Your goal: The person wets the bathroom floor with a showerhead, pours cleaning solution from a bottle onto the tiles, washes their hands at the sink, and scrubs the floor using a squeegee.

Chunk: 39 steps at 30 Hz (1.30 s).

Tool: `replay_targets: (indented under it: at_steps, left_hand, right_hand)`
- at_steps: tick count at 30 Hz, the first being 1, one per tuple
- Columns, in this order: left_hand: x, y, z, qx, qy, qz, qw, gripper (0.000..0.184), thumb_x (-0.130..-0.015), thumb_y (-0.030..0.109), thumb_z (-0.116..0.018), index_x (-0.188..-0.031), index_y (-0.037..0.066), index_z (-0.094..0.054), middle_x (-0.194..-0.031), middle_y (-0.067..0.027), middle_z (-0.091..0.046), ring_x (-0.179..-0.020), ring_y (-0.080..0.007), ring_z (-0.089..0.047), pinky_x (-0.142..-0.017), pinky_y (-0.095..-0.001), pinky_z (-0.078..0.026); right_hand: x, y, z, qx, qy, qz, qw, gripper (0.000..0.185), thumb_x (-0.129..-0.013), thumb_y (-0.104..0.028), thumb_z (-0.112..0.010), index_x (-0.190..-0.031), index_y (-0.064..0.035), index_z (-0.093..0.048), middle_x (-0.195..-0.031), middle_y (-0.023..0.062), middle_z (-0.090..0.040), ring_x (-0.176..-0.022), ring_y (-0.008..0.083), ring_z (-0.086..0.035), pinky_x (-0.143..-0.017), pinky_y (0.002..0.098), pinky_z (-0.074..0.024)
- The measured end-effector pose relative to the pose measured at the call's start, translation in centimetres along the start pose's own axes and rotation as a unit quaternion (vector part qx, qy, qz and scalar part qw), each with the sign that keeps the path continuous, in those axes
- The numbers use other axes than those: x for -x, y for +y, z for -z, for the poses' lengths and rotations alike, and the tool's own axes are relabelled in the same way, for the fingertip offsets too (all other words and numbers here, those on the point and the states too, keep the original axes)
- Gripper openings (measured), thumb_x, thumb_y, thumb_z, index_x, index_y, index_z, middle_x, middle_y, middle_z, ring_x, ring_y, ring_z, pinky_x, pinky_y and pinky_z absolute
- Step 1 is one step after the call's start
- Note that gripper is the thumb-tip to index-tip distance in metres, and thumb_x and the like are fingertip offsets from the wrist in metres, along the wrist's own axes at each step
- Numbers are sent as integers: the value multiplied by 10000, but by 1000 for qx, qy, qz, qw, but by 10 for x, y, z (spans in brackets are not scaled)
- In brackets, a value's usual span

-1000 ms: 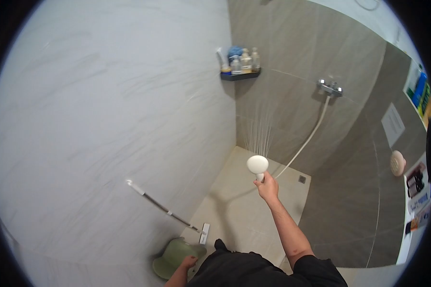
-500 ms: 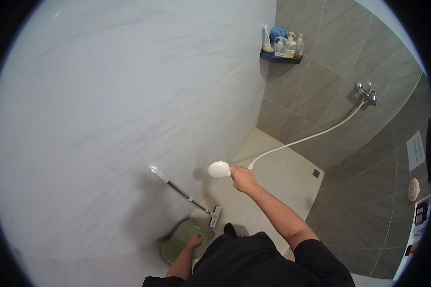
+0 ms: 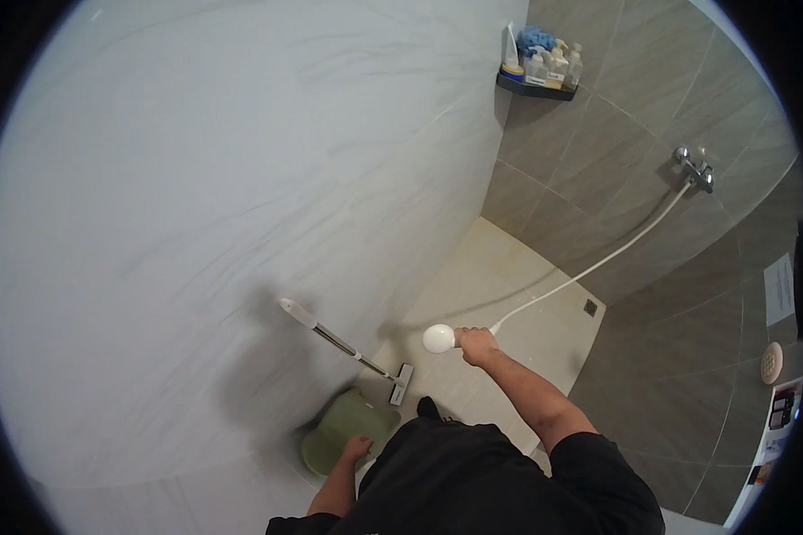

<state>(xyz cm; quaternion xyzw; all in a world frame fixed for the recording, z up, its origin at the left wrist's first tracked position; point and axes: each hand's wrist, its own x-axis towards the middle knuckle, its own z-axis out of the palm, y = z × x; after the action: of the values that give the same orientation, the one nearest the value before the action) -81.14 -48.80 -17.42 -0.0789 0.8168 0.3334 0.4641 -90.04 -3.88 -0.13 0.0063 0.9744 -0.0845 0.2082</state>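
My right hand point(image 3: 477, 345) is closed around the handle of a white shower head point(image 3: 438, 338), held out in front of me over the floor. A pale hose point(image 3: 589, 275) runs from the handle up to the chrome mixer tap point(image 3: 696, 169) on the tiled wall. My left hand point(image 3: 358, 448) hangs low by my body with its fingers curled, and I see nothing in it. Below it is a green plastic piece point(image 3: 339, 428), a stool or tub; I cannot tell which. A floor squeegee point(image 3: 335, 341) with a white grip leans by the marble-look wall, its head point(image 3: 401, 384) on the floor.
A black corner shelf point(image 3: 537, 87) holds several pump bottles point(image 3: 558, 64) and a blue bath puff point(image 3: 535, 39). A floor drain point(image 3: 591, 308) lies in the far corner. On the right wall are a paper notice point(image 3: 779, 290) and a round beige brush-like item point(image 3: 772, 363).
My right hand and the shower head have moved right and slightly down, nearer to me. The view has shifted a little. My left hand stays low over the green plastic piece.
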Motion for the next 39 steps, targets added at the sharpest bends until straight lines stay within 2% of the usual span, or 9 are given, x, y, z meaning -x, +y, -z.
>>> replay_targets:
  at_steps: [2, 5, 8, 14, 17, 23, 29, 31, 39]
  left_hand:
    - [-7, -14, -7, 11, 11, 1, 1000, 376, -846, 327, -594, -958, -16, -702, -788, -149, -704, -746, -217, -695, -743, -353, -524]
    - [-23, -24, -3, -10, -24, -14, 1000, 370, -841, 320, -583, -958, -12, -697, -780, -141, -699, -718, -236, -684, -730, -363, -520]
    - [-25, 10, 10, -77, -48, -30, 995, 371, -837, 317, -577, -899, -33, -685, -736, -142, -684, -687, -248, -667, -719, -369, -515]
    - [-63, 66, 9, 18, -25, -47, 998, 368, -866, 294, -605, -1071, -9, -638, -926, -129, -693, -755, -220, -668, -718, -357, -520]
    - [-71, 89, 0, 19, -13, -60, 998, 385, -871, 298, -612, -1087, -20, -628, -952, -139, -692, -786, -225, -674, -737, -360, -524]
    - [-56, 124, -13, -86, -55, -83, 991, 377, -871, 291, -619, -1082, -22, -633, -957, -144, -695, -812, -231, -677, -760, -361, -525]
    - [-32, 145, -45, -149, -33, -73, 986, 374, -866, 301, -626, -1047, -25, -651, -912, -158, -696, -814, -237, -678, -773, -365, -528]
    - [-21, 158, -59, -144, -30, -85, 985, 370, -869, 295, -625, -1051, -27, -650, -920, -156, -696, -809, -234, -677, -768, -362, -529]
    - [8, 198, -130, -81, -19, -110, 990, 345, -894, 247, -622, -1083, -41, -624, -961, -127, -682, -810, -196, -662, -732, -320, -517]
  right_hand:
    - [5, 8, -9, -9, 3, -48, 999, 273, -789, -45, -595, -1058, -91, -593, -1055, 95, -674, -999, 279, -653, -847, 441, -490]
    - [21, 23, -17, 1, -43, -25, 999, 275, -787, -41, -602, -1057, -91, -593, -1054, 88, -676, -1009, 274, -653, -854, 437, -491]
    - [33, 42, -29, 3, -37, -76, 996, 285, -776, -27, -614, -1054, -91, -598, -1057, 89, -678, -1014, 273, -653, -864, 429, -498]
    - [81, 112, -42, 4, -83, -134, 988, 295, -769, -16, -627, -1056, -77, -595, -1061, 104, -676, -1010, 281, -655, -870, 413, -514]
    - [114, 146, -52, 20, -98, -159, 982, 291, -774, -20, -627, -1059, -66, -589, -1055, 103, -675, -1010, 279, -651, -867, 419, -506]
    - [168, 183, -68, 10, -53, -303, 951, 308, -770, -12, -613, -1073, -58, -580, -1077, 102, -660, -1031, 280, -633, -870, 427, -482]
    - [153, 165, -28, -136, 151, -222, 954, 360, -733, 55, -593, -1065, -83, -581, -1080, 111, -653, -1065, 282, -610, -916, 426, -431]
    - [141, 151, -5, -158, 143, -198, 957, 366, -718, 71, -587, -1045, -93, -582, -1063, 105, -653, -1065, 275, -606, -894, 418, -423]
    - [133, 131, 58, -185, 319, -2, 929, 229, -732, 77, -548, -914, -62, -533, -933, 95, -621, -943, 289, -603, -826, 410, -398]
